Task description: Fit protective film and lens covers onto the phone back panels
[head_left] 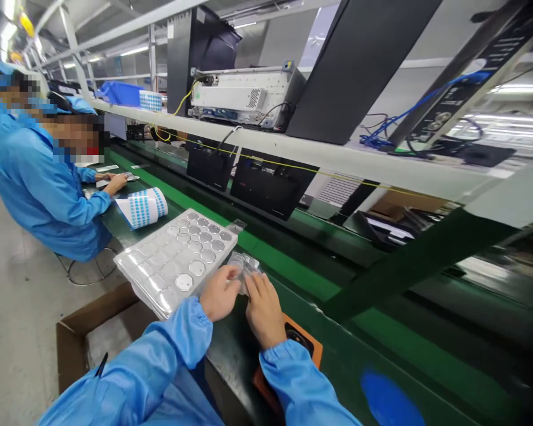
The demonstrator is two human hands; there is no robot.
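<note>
Remotely, I have my left hand (pixel 220 294) and right hand (pixel 266 310) together at clear plastic pieces (pixel 247 260), likely for steadiness; I cannot tell whether either pinches. The pieces lie at twelve o'clock, between and just beyond them; the tray (pixel 147 260) sits at ten, probably for easy reach.

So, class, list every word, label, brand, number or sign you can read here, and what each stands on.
None can be read.
White metal equipment box: markings too small to read.
Black rectangular panels below: pale marks too blurred.
Lower white roll with blue marks: no legible lettering.
Clear plastic tray of round silver discs: no legible text.
Clear plastic piece at left hand and right hand: no legible text.
</note>
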